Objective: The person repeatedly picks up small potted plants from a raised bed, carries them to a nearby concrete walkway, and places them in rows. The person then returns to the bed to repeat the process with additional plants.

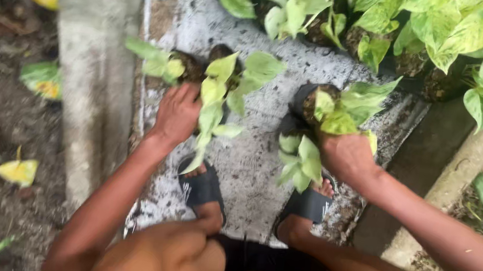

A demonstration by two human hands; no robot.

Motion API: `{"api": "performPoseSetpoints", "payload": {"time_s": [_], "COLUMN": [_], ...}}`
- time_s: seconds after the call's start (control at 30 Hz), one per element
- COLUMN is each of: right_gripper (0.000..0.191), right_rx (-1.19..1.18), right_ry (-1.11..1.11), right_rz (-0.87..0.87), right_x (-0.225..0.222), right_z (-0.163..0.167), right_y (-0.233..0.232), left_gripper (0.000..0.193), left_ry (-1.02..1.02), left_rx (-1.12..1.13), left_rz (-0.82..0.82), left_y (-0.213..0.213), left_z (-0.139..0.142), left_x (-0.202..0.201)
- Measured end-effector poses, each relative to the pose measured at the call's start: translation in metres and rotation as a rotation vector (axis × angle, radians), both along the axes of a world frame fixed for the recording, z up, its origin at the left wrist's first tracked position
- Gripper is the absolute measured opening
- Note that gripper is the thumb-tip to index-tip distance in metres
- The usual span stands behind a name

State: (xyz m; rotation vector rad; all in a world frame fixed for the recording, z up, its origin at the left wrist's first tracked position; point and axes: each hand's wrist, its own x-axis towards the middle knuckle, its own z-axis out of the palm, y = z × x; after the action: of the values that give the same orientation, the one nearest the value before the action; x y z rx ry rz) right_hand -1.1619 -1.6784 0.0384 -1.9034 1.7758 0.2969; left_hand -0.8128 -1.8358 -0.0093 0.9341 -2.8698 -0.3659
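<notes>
I look down at my two hands over a wet concrete slab point(251, 160). My left hand point(177, 114) grips a small potted plant point(218, 85) with pale green leaves and a dark soil ball. A second small plant point(168, 65) sits just left of it. My right hand point(344, 155) holds another small plant in a black pot point(311, 98), its green-yellow leaves point(345, 113) covering my fingers. Both plants hang a little above the slab, in front of my feet in black sandals point(203, 188).
A row of leafy green-and-yellow potted plants point(432, 30) stands along the far edge. A grey concrete post point(89, 77) rises at the left, beside bare soil with fallen yellow leaves point(17, 170). A concrete curb point(465, 165) runs along the right.
</notes>
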Motion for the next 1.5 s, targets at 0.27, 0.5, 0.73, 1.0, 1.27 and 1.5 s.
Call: {"api": "performPoseSetpoints", "payload": {"time_s": [0.27,0.5,0.73,1.0,1.27,1.5], "right_gripper": [0.016,0.026,0.057,0.062,0.040,0.030], "right_rx": [-0.438,0.000,0.404,0.304,0.145,-0.135], "right_ry": [-0.338,-0.427,-0.577,-0.977,-1.111,-1.480], "right_rz": [0.044,-0.169,-0.668,-1.118,-0.941,-1.025], "right_x": [0.013,0.070,0.102,0.123,0.129,0.174], "right_z": [0.053,-0.039,-0.063,-0.092,-0.102,-0.090], "right_y": [-0.039,-0.102,-0.121,-0.113,-0.130,-0.220], "left_gripper": [0.042,0.052,0.025,0.040,0.050,0.049], "left_ry": [0.636,0.361,0.343,0.575,1.149,1.276], "left_rx": [0.464,0.683,0.522,0.675,0.811,0.792], "left_rz": [1.248,0.866,0.784,1.015,1.237,1.040], "left_y": [0.035,-0.003,-0.020,-0.142,-0.172,-0.167], "left_z": [-0.021,-0.054,-0.059,-0.048,-0.054,-0.058], "left_x": [0.020,0.029,0.020,-0.021,-0.060,-0.045]}}
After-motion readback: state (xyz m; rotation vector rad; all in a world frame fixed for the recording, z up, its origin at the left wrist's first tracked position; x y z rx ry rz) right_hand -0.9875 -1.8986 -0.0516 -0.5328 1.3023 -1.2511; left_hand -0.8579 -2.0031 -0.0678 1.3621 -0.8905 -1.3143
